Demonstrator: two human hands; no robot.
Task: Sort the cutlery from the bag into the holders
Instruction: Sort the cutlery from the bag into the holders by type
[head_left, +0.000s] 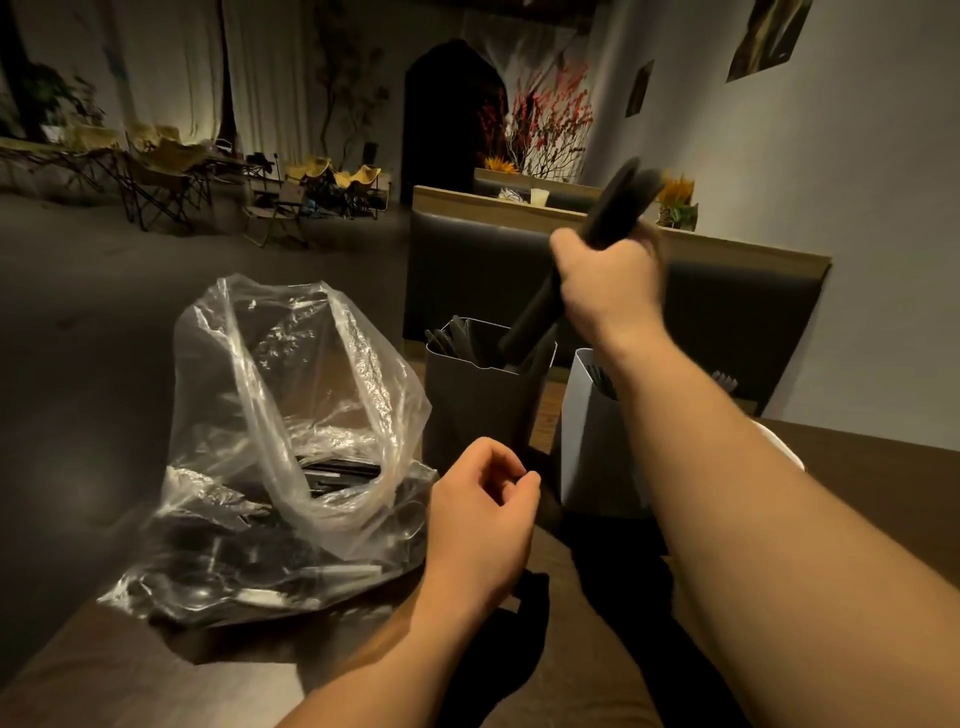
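Crinkled clear bag (291, 415), right hand (608, 291) gripping black cutlery (597, 234)

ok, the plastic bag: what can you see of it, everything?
The plastic bag is clear, thin, crinkled film with glossy highlights. It lies slumped on the table, left of the dark holder, its mouth open and standing up. Inside at the bottom lies black cutlery, spoons among it. The left hand hovers by its right edge; contact with the film cannot be told.
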